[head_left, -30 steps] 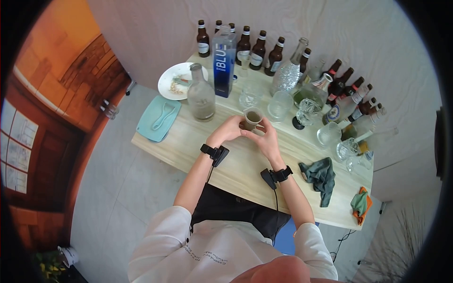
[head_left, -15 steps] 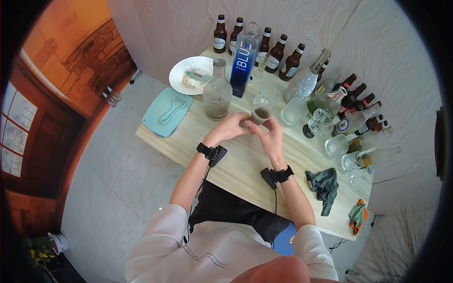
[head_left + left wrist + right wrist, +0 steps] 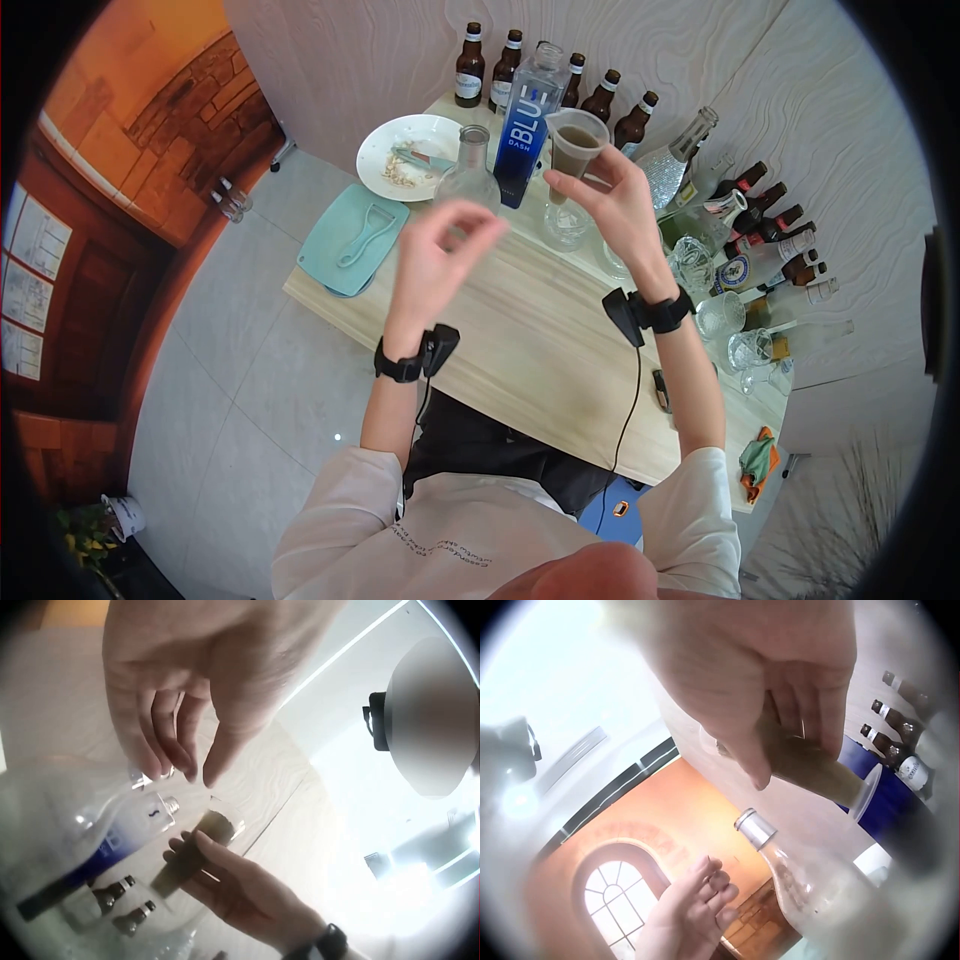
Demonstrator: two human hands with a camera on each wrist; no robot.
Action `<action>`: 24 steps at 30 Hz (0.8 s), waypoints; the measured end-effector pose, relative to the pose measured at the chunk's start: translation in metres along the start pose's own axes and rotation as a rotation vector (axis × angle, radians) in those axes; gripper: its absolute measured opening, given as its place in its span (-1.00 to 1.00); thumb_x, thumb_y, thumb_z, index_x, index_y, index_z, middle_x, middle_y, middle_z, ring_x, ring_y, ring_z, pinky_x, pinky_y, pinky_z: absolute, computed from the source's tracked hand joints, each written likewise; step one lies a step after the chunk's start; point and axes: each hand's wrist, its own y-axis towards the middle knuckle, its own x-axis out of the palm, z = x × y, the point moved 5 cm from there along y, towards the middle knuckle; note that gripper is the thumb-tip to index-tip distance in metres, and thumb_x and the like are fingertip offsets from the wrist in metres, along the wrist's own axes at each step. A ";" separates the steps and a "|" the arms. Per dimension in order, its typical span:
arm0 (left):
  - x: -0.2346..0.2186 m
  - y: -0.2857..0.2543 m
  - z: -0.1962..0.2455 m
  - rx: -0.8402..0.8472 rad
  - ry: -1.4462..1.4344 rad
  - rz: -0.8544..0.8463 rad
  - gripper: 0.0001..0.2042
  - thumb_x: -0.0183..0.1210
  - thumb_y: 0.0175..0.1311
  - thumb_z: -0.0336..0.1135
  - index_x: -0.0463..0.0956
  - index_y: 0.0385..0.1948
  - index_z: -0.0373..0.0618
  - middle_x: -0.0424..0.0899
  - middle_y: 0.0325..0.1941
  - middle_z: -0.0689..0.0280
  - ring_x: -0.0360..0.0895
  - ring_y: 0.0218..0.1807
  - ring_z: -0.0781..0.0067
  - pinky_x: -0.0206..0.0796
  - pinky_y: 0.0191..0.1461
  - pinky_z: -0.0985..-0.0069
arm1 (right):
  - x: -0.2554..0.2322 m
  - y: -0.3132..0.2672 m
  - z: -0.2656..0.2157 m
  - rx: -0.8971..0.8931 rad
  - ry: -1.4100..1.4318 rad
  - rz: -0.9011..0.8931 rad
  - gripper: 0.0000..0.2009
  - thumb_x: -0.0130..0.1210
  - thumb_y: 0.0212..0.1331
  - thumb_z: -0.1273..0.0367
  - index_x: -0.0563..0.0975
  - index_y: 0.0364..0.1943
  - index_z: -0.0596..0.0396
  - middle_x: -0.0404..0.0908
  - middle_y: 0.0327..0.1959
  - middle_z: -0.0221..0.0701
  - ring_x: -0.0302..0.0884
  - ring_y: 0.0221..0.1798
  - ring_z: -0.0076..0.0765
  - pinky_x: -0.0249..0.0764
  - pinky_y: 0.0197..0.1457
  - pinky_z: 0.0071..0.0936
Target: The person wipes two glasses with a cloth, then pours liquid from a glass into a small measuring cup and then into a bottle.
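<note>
My right hand (image 3: 625, 205) grips a clear measuring cup (image 3: 573, 165) with a pouring lip and murky brownish contents. It is raised over the table, in front of the tall blue bottle (image 3: 528, 120). In the right wrist view, thumb and fingers wrap the cup (image 3: 802, 757). My left hand (image 3: 435, 255) is in the air near a clear glass bottle (image 3: 473, 160), its fingers loosely curled around nothing. This hand covers the bottle's lower part in the head view. The right wrist view shows the left hand (image 3: 694, 911) apart from the bottle's silvery neck (image 3: 756, 829).
A white plate (image 3: 385, 140) with scraps and a utensil stands at the back left. Before it, a teal board (image 3: 325, 245) bears a peeler (image 3: 365, 238). Several brown bottles (image 3: 468, 75) line the back; glasses (image 3: 720, 315) and more bottles crowd the right. A cloth (image 3: 760, 465) lies at the right corner.
Both hands were together at the cup near the table. My right hand has lifted it up and away to the right; my left hand has let go and drawn back left.
</note>
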 end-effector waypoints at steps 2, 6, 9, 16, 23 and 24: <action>-0.020 0.016 0.006 0.151 0.105 0.239 -0.62 0.46 0.26 -0.25 0.64 0.06 -0.14 0.76 -0.03 0.31 0.65 0.00 0.49 0.46 0.09 0.42 | 0.002 0.009 -0.003 -0.013 -0.013 -0.048 -0.61 0.43 0.19 0.41 0.62 0.08 0.25 0.79 -0.06 -0.30 0.73 -0.07 -0.50 0.64 0.06 -0.47; -0.015 0.061 -0.014 0.322 0.143 0.316 -0.60 0.38 0.36 -0.21 0.56 0.15 -0.12 0.71 0.03 0.29 0.60 0.10 0.47 0.40 0.22 0.38 | 0.008 0.025 -0.001 -0.064 -0.040 -0.094 -0.60 0.43 0.18 0.39 0.62 0.08 0.24 0.78 -0.03 -0.29 0.72 0.01 -0.42 0.63 0.10 -0.40; 0.001 0.070 -0.022 0.229 0.053 0.116 -0.64 0.28 0.47 -0.17 0.53 0.14 -0.15 0.70 0.04 0.26 0.58 0.13 0.43 0.36 0.28 0.39 | 0.012 0.033 0.008 -0.061 -0.072 -0.148 -0.59 0.44 0.17 0.36 0.63 0.08 0.23 0.78 -0.02 -0.30 0.72 0.04 -0.39 0.61 0.12 -0.37; 0.008 0.066 -0.018 0.157 0.040 -0.026 -0.67 0.14 0.58 -0.11 0.48 0.10 -0.20 0.72 0.02 0.21 0.61 0.12 0.37 0.35 0.29 0.40 | 0.019 0.030 0.009 -0.049 -0.042 -0.161 -0.60 0.41 0.20 0.39 0.62 0.10 0.24 0.77 0.00 -0.32 0.72 0.02 -0.40 0.61 0.13 -0.37; 0.032 0.042 -0.005 0.202 0.029 -0.088 -0.65 0.14 0.58 -0.10 0.47 0.10 -0.23 0.73 -0.02 0.17 0.65 0.09 0.31 0.38 0.27 0.36 | -0.004 -0.005 0.002 0.025 0.080 -0.118 -0.56 0.40 0.22 0.44 0.58 0.17 0.25 0.76 0.01 -0.29 0.69 0.05 -0.45 0.61 0.18 -0.37; 0.037 0.037 -0.005 0.210 0.030 -0.091 -0.65 0.14 0.58 -0.10 0.47 0.10 -0.23 0.73 -0.02 0.17 0.65 0.09 0.30 0.38 0.27 0.36 | -0.010 -0.012 0.002 0.030 0.081 -0.107 -0.56 0.40 0.21 0.44 0.58 0.18 0.25 0.76 0.01 -0.29 0.68 0.06 -0.45 0.61 0.20 -0.37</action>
